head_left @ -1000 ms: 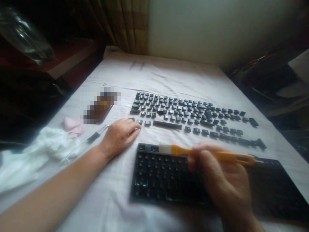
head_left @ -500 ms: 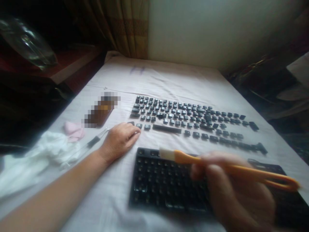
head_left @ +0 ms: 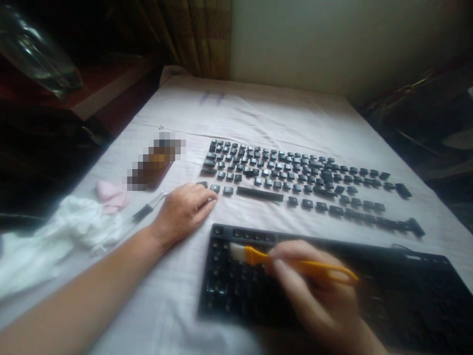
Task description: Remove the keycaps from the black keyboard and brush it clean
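In my right hand (head_left: 314, 286) is a paintbrush (head_left: 258, 256) with an orange handle and pale bristles. Its bristles are over the upper left of a black keyboard (head_left: 244, 296) stripped of most keycaps; whether they touch is not clear. A few caps still sit at the keyboard's left side. My left hand (head_left: 186, 209) rests on the sheet with its fingers curled in and nothing visible in them. It lies beside the lower left end of the loose black keycaps (head_left: 273, 167), laid out in rows. The long space bar (head_left: 259, 194) lies in the nearest row.
A pale sheet (head_left: 258, 113) covers the surface. Left of my hand are a wire tool with a black handle (head_left: 143, 212), a pink cloth (head_left: 112, 196), a crumpled white cloth (head_left: 62, 236) and a blurred-out brown object (head_left: 155, 165). A clear glass object (head_left: 40, 54) is at the far left.
My right hand has moved left and away from me, bringing the brush bristles lower and further left over the keyboard. My left hand stays in place. The view has shifted slightly.
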The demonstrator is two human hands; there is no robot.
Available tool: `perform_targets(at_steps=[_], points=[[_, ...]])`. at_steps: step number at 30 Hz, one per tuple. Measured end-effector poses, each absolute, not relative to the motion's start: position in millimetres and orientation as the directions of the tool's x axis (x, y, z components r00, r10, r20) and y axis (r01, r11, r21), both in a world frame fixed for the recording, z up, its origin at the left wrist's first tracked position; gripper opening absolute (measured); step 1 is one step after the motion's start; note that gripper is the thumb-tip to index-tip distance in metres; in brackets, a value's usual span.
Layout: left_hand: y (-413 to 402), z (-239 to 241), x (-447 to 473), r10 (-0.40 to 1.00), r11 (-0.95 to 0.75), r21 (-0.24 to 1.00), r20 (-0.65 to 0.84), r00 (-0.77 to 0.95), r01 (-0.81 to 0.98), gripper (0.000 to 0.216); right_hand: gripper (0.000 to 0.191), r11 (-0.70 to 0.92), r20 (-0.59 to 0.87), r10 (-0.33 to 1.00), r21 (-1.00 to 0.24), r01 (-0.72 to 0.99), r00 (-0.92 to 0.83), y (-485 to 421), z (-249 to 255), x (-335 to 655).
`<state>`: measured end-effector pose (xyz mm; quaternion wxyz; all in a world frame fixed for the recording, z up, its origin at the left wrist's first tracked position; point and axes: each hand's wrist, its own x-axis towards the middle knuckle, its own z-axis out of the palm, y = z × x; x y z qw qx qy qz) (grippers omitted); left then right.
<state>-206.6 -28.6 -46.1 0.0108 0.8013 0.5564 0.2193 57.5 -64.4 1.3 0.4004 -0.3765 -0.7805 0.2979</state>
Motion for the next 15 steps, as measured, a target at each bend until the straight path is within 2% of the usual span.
perform_targets(at_steps=[10,15], points=[[-29.4,-45.2,-206.6,0.9,-0.376,0.276,0.334,0.279,0.885,0.018,0.016,0.638,0.452,0.745,-0.699,0.324,-0.491,-61.9,3.1,52.2],[-28.9,-46.3,-206.5,0.906,-0.369,0.275,0.321,0.277,0.888,0.017,0.015,0.615,0.405,0.752,-0.716,0.33,-0.521,-64.1,5.4,53.7]])
